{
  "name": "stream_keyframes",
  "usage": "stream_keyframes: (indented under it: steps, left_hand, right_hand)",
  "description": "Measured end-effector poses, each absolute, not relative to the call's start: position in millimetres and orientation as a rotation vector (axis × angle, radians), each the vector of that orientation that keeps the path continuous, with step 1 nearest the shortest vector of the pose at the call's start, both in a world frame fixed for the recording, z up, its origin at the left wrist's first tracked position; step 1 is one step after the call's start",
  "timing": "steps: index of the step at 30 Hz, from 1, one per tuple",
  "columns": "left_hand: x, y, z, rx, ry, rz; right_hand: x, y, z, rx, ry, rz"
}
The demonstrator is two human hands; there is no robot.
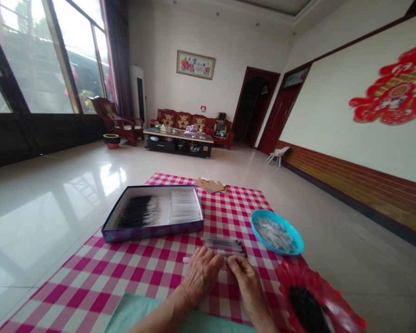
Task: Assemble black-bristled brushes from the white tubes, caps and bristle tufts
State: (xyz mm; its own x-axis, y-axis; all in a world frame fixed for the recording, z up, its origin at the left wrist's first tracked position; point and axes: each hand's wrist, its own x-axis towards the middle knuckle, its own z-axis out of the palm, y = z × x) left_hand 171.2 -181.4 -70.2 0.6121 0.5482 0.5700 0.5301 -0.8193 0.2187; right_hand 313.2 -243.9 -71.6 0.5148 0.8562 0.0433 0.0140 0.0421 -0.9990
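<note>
My left hand [201,273] is closed around a slim pen-like tube, whose white end [186,260] sticks out on the left. Close beside it, my right hand [245,280] pinches at the tube's other end; whatever lies between its fingertips is too small to make out. Just beyond my hands lie several clear, pen-like sticks with dark tips [223,243], side by side on the checked tablecloth [152,268]. A shallow box [152,230] farther left holds a row of black-ended sticks [135,212] and a row of white tubes [185,206].
A blue bowl [300,240] of small clear plastic pieces stands at the right. Nearer me is a red scalloped bowl [346,305] with small black parts. Torn cardboard [211,185] lies at the far edge, and a pale green cloth [131,307] lies under my forearms.
</note>
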Motion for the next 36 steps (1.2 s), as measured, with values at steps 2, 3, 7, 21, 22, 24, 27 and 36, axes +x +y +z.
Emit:
stream_keyframes:
  steps: [2, 3, 7, 21, 22, 24, 27, 36]
  left_hand:
    - [171, -181, -71, 2.792, 0.943, 1.012]
    - [171, -180, -72, 2.789, 0.946, 1.016]
    - [169, -178, -75, 2.772, 0.944, 1.019]
    - [170, -178, -73, 2.763, 0.93, 1.038]
    - [170, -178, -74, 2.769, 0.936, 1.031]
    - [170, -177, -75, 2.775, 0.943, 1.022]
    - [170, -176, -75, 2.774, 0.942, 1.017]
    - [170, -176, -76, 2.795, 0.976, 0.982]
  right_hand:
    - [314, -244, -72, -1.375, -0.823, 0.792]
    - [314, -244, -72, -1.368, -0.826, 0.798]
    - [312, -245, -70, -1.317, -0.879, 0.831]
    - [312, -244, -73, -1.383, -0.928, 0.776]
    - [312, -245, -72, -1.373, -0.941, 0.78]
    - [312, -246, -70, -1.353, -0.965, 0.788]
    - [312, -246, -68, -1.313, -0.952, 0.832]
    - [313, -239, -86, -1.423, -0.984, 0.711]
